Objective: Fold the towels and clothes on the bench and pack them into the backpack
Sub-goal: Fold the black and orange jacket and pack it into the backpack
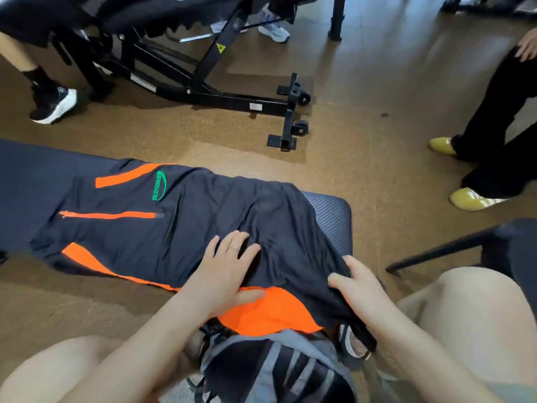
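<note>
A dark navy garment [139,225] with orange stripes and a green logo lies spread along the padded bench [334,216]. My left hand [223,269] rests flat on the cloth, fingers spread, thumb on an orange panel [270,312]. My right hand [357,286] pinches the garment's right edge, bunching the fabric at the bench's near end. A grey and black backpack [276,370] sits between my knees, below the garment; whether it stands open I cannot tell.
A black metal gym bench frame [220,94] with small wheels stands on the cork-coloured floor beyond. One person's leg and black shoe [52,103] are at far left, another's black trousers and yellow shoes [467,199] at right. A dark seat edge [465,245] juts in at right.
</note>
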`<act>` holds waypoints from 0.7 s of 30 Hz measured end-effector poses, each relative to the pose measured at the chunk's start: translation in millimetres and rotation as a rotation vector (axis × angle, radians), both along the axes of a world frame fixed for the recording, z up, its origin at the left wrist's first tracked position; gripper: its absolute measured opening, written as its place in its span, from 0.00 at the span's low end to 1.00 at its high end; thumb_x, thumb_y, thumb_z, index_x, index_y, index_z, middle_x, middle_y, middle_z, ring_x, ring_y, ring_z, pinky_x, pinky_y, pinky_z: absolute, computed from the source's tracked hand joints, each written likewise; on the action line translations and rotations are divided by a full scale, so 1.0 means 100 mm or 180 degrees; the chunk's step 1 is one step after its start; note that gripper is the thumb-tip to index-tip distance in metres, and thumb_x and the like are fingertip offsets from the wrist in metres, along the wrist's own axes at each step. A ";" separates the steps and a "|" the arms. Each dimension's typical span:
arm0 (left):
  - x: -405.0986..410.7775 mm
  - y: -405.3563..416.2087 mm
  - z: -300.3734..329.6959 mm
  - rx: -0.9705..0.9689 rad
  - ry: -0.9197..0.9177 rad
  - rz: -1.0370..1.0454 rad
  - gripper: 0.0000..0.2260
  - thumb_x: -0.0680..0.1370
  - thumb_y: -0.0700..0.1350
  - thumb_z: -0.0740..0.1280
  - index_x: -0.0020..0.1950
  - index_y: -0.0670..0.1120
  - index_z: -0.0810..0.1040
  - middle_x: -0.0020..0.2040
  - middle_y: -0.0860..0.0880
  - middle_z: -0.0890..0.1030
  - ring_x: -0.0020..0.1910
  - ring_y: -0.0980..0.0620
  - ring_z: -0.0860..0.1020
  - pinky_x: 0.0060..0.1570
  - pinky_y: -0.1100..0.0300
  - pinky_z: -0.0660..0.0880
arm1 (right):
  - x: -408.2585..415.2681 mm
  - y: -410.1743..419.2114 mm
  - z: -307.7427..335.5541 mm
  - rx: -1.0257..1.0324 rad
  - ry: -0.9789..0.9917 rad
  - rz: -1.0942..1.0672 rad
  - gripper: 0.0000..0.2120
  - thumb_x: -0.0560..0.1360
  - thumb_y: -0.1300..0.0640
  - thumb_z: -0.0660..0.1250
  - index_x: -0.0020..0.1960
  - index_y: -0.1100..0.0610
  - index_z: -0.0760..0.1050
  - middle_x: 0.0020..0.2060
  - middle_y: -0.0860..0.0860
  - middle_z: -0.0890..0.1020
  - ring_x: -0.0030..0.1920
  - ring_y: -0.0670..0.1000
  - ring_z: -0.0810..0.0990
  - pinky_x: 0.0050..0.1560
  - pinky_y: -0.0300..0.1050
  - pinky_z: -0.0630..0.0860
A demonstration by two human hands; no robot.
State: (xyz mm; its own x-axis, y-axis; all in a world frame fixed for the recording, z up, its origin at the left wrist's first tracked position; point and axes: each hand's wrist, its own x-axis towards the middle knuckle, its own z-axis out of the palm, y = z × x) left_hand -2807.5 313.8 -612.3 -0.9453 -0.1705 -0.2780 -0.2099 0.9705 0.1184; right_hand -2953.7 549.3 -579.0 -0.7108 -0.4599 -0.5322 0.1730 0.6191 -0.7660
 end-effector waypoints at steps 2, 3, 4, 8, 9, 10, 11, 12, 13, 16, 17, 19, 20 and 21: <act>0.02 0.09 0.07 0.0109 0.0310 -0.0082 0.41 0.73 0.74 0.58 0.78 0.49 0.62 0.78 0.45 0.58 0.79 0.43 0.56 0.79 0.44 0.49 | 0.25 0.24 0.09 -0.0036 -0.0991 0.0656 0.14 0.66 0.59 0.68 0.51 0.57 0.78 0.40 0.53 0.84 0.39 0.49 0.81 0.40 0.44 0.74; 0.02 0.15 0.10 0.0197 0.0335 -0.0103 0.41 0.73 0.74 0.59 0.77 0.49 0.63 0.77 0.45 0.60 0.78 0.44 0.58 0.79 0.44 0.50 | 0.33 0.35 0.11 0.0231 -0.1357 0.1161 0.17 0.67 0.59 0.69 0.55 0.60 0.76 0.41 0.56 0.83 0.38 0.49 0.81 0.39 0.43 0.75; 0.02 0.21 0.12 0.0261 0.0286 -0.0103 0.41 0.73 0.73 0.59 0.78 0.49 0.62 0.76 0.45 0.60 0.77 0.44 0.58 0.79 0.44 0.51 | 0.37 0.43 0.11 0.0537 -0.1477 0.1566 0.17 0.70 0.59 0.71 0.57 0.62 0.74 0.40 0.58 0.81 0.35 0.49 0.80 0.36 0.42 0.75; -0.06 0.42 0.16 0.0209 0.0173 -0.0092 0.34 0.74 0.71 0.61 0.72 0.50 0.65 0.66 0.47 0.66 0.65 0.45 0.66 0.70 0.48 0.63 | 0.06 0.30 0.06 0.0800 -0.0243 0.1337 0.11 0.76 0.58 0.70 0.55 0.59 0.74 0.39 0.53 0.79 0.32 0.46 0.74 0.35 0.36 0.71; -0.10 0.48 0.18 0.0183 0.0265 -0.0145 0.32 0.74 0.70 0.61 0.68 0.50 0.68 0.61 0.49 0.67 0.60 0.46 0.68 0.65 0.49 0.67 | -0.06 0.18 0.05 0.0708 0.0141 0.1078 0.10 0.76 0.57 0.70 0.55 0.58 0.75 0.41 0.52 0.80 0.35 0.47 0.74 0.40 0.37 0.72; -0.14 0.54 0.19 0.0158 0.0342 -0.0234 0.30 0.74 0.70 0.61 0.64 0.49 0.69 0.58 0.49 0.68 0.56 0.47 0.68 0.61 0.50 0.69 | -0.18 0.04 0.03 0.0607 0.0387 0.0852 0.10 0.77 0.55 0.69 0.56 0.58 0.75 0.44 0.52 0.81 0.39 0.48 0.75 0.45 0.41 0.73; -0.18 0.61 0.20 0.0100 0.0378 -0.0367 0.29 0.73 0.71 0.61 0.61 0.49 0.70 0.55 0.50 0.69 0.54 0.47 0.69 0.56 0.51 0.69 | -0.28 -0.10 0.00 0.0607 0.0542 0.0721 0.13 0.78 0.52 0.69 0.58 0.57 0.74 0.48 0.52 0.81 0.44 0.50 0.77 0.48 0.44 0.73; -0.22 0.68 0.20 -0.0022 0.0364 -0.0546 0.28 0.73 0.70 0.60 0.60 0.49 0.70 0.54 0.50 0.70 0.53 0.47 0.69 0.53 0.52 0.69 | -0.36 -0.22 -0.04 0.0699 0.0646 0.0687 0.16 0.78 0.48 0.68 0.61 0.56 0.73 0.52 0.52 0.80 0.49 0.52 0.78 0.50 0.45 0.72; -0.25 0.76 0.18 -0.0181 0.0298 -0.0749 0.26 0.74 0.69 0.60 0.59 0.49 0.70 0.55 0.49 0.71 0.53 0.46 0.70 0.51 0.51 0.67 | -0.41 -0.32 -0.08 0.0805 0.0714 0.0700 0.20 0.78 0.46 0.68 0.64 0.55 0.72 0.56 0.52 0.79 0.55 0.54 0.79 0.50 0.45 0.71; -0.31 0.93 0.12 -0.0474 0.0070 -0.1148 0.15 0.84 0.56 0.56 0.62 0.48 0.71 0.59 0.46 0.73 0.55 0.44 0.70 0.49 0.51 0.63 | -0.46 -0.56 -0.20 0.0848 0.0868 0.0622 0.16 0.77 0.49 0.69 0.60 0.56 0.72 0.56 0.53 0.80 0.55 0.56 0.80 0.49 0.46 0.75; -0.33 0.93 0.13 -0.0458 0.0063 -0.1125 0.13 0.85 0.54 0.54 0.62 0.48 0.72 0.58 0.46 0.73 0.55 0.44 0.71 0.49 0.52 0.63 | -0.45 -0.61 -0.21 0.0786 0.0840 0.0608 0.09 0.77 0.53 0.69 0.53 0.56 0.73 0.51 0.54 0.81 0.50 0.56 0.81 0.48 0.50 0.79; -0.33 0.91 0.19 -0.0087 0.0261 -0.0978 0.11 0.85 0.53 0.54 0.56 0.49 0.73 0.53 0.49 0.74 0.51 0.47 0.71 0.49 0.53 0.67 | -0.47 -0.66 -0.19 0.0524 0.0521 0.0603 0.08 0.75 0.61 0.67 0.39 0.56 0.70 0.37 0.54 0.79 0.37 0.54 0.82 0.45 0.55 0.83; -0.31 0.88 0.24 0.0243 0.0418 -0.0841 0.10 0.85 0.53 0.55 0.52 0.50 0.73 0.49 0.51 0.73 0.48 0.48 0.71 0.50 0.52 0.69 | -0.53 -0.66 -0.16 0.0369 0.0351 0.0520 0.11 0.73 0.61 0.67 0.35 0.55 0.67 0.32 0.54 0.76 0.32 0.53 0.79 0.41 0.52 0.83; -0.29 0.84 0.30 0.0595 0.0564 -0.0676 0.09 0.84 0.52 0.57 0.47 0.50 0.71 0.45 0.53 0.72 0.45 0.50 0.70 0.49 0.51 0.70 | -0.61 -0.65 -0.10 0.0239 0.0296 0.0334 0.12 0.72 0.61 0.67 0.33 0.55 0.67 0.29 0.53 0.75 0.30 0.53 0.77 0.36 0.50 0.80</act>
